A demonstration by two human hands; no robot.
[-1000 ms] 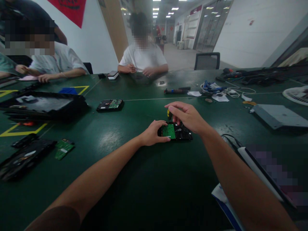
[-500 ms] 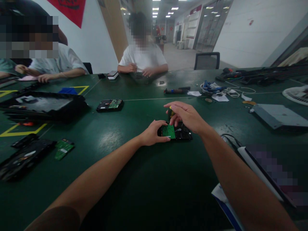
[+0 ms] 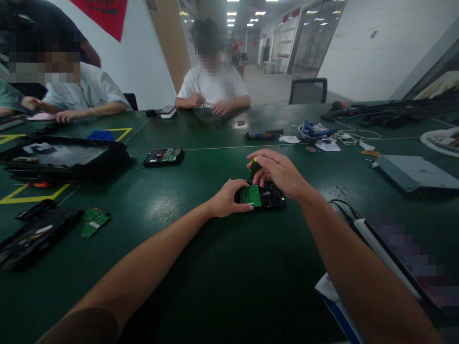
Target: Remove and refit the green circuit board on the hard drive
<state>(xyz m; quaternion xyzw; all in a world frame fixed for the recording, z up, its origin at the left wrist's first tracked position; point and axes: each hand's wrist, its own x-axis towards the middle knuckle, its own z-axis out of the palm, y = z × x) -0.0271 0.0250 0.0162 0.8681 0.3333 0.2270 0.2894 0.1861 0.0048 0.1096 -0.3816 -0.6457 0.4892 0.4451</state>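
Note:
A black hard drive (image 3: pixel 274 197) with a green circuit board (image 3: pixel 251 195) on its upper face lies flat on the green table. My left hand (image 3: pixel 229 198) grips the drive's left end, thumb along the near edge and fingers at the far side. Over the drive's far edge, my right hand (image 3: pixel 276 172) is closed round the yellow and black handle of a screwdriver (image 3: pixel 254 167), held roughly upright. The screwdriver's tip is hidden behind my fingers.
Another hard drive (image 3: pixel 164 156) lies farther back on the left. Nearer left are a dark drive body (image 3: pixel 39 234) and a loose circuit board (image 3: pixel 96 222). A black tray (image 3: pixel 68 155) stands behind them. At right lies a grey metal case (image 3: pixel 419 173). Two people sit opposite.
My right hand and the screwdriver handle have turned and shifted slightly. My left hand and the hard drive stay in place.

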